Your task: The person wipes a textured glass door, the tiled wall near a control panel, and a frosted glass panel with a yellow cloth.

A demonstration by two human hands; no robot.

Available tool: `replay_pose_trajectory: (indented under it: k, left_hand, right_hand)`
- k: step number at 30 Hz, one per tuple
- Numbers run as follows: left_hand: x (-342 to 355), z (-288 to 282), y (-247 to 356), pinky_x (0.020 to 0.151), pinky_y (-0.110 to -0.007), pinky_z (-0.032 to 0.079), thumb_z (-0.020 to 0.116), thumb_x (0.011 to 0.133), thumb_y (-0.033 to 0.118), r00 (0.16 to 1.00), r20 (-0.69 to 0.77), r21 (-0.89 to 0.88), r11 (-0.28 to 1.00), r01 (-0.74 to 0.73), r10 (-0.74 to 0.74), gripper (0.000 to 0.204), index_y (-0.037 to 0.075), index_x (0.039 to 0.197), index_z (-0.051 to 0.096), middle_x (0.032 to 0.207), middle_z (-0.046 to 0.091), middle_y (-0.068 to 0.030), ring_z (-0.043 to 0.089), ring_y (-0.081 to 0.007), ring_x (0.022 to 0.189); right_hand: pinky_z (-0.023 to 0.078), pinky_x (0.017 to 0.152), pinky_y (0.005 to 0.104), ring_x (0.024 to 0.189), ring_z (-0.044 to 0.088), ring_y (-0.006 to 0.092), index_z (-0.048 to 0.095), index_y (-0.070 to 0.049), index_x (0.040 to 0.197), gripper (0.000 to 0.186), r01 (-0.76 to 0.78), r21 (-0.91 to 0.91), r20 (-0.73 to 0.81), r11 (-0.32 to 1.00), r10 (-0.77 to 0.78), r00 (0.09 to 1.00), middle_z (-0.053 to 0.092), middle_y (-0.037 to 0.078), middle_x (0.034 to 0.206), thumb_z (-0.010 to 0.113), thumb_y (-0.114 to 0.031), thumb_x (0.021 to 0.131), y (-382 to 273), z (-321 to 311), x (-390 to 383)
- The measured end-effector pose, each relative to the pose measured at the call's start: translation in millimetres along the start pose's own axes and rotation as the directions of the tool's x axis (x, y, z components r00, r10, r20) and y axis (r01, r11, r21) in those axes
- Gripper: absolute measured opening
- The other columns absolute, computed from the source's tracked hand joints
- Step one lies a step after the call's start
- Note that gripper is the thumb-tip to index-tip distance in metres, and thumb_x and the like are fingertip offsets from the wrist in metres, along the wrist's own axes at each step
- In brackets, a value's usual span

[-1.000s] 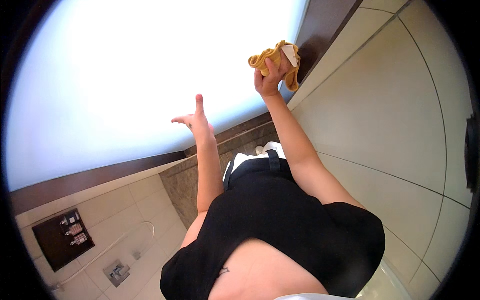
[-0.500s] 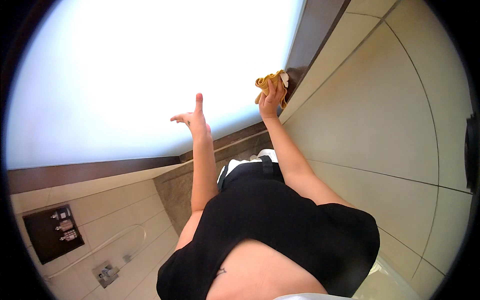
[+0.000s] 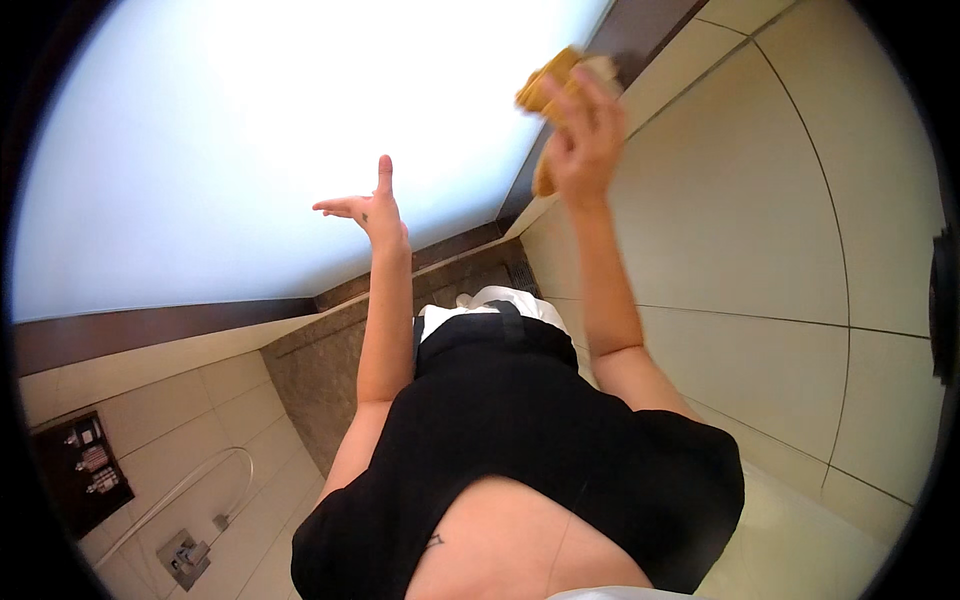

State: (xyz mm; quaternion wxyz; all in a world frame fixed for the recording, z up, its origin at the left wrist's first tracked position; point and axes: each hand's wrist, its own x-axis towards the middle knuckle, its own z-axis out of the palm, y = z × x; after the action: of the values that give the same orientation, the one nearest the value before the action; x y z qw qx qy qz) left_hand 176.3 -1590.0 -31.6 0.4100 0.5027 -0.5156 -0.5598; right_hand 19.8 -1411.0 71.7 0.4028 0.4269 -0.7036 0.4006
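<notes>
A folded yellow cloth is gripped in my right hand, which presses it toward the dark frame along the right side of a bright frosted pane. Motion smears the cloth and fingertips a little. Part of the cloth hangs below the palm. My left hand is open in front of the pane, thumb pointing up and fingers stretched to the left, with nothing in it. Whether its palm touches the pane I cannot tell.
Pale tiled wall rises on the right. At lower left, a dark wall niche holds several small bottles, near a shower hose and a metal mixer tap. Brown stone floor lies below the pane.
My right hand has moved up along the frame with the yellow cloth. My left hand has shifted slightly up and left, still open.
</notes>
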Motion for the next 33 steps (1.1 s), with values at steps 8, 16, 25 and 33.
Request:
replay_pose_trajectory:
  k: [8,16,25,33]
  left_hand:
    - [-10.4,-6.8,12.0,0.114,-0.047,0.018,0.078,0.076,0.036,0.997,0.083,-0.008,1.000,0.006,-0.006,0.131,0.002,0.139,-0.031,0.147,-0.031,-0.0244,-0.021,-0.0354,0.140]
    - [-66.2,10.8,21.4,0.114,-0.045,0.017,0.071,0.085,0.025,0.921,0.386,-0.276,0.946,0.171,-0.054,0.105,0.000,0.147,-0.011,0.153,0.006,-0.0273,0.013,-0.0343,0.143]
    - [-84.9,60.0,51.3,0.109,-0.038,0.031,0.049,0.094,0.006,0.608,0.606,-0.260,0.850,-0.458,0.513,0.046,0.000,0.138,0.039,0.136,0.049,-0.0175,0.043,-0.0280,0.130]
    - [-99.2,94.9,108.6,0.109,-0.042,0.030,0.043,0.095,0.007,0.233,0.675,-0.349,0.581,-0.735,0.700,0.049,0.006,0.143,0.035,0.140,0.044,-0.0180,0.039,-0.0334,0.133]
  right_hand:
    - [0.038,0.094,0.0400,0.114,0.052,0.0264,0.061,-0.009,0.118,0.050,0.432,-0.636,-0.010,0.640,-0.567,0.824,0.060,0.008,0.119,0.060,0.007,0.071,-9.2,-89.5,179.3]
    - [0.043,0.084,0.0397,0.102,0.057,0.0207,0.061,-0.013,0.115,0.043,0.387,-0.676,0.385,0.628,-0.146,0.911,0.062,0.002,0.112,0.063,-0.008,0.072,4.6,-41.2,117.7]
    - [0.047,0.090,0.0375,0.104,0.058,0.0281,0.056,-0.002,0.114,0.029,0.165,-0.163,0.702,0.973,-0.003,0.712,0.061,0.013,0.111,0.053,-0.012,0.087,64.7,16.8,-47.6]
    - [0.027,0.108,0.0363,0.131,0.034,0.0243,0.030,-0.002,0.139,0.046,-0.664,0.368,0.705,0.651,0.270,0.656,0.038,0.013,0.138,0.040,-0.023,0.100,43.2,56.8,-105.0]
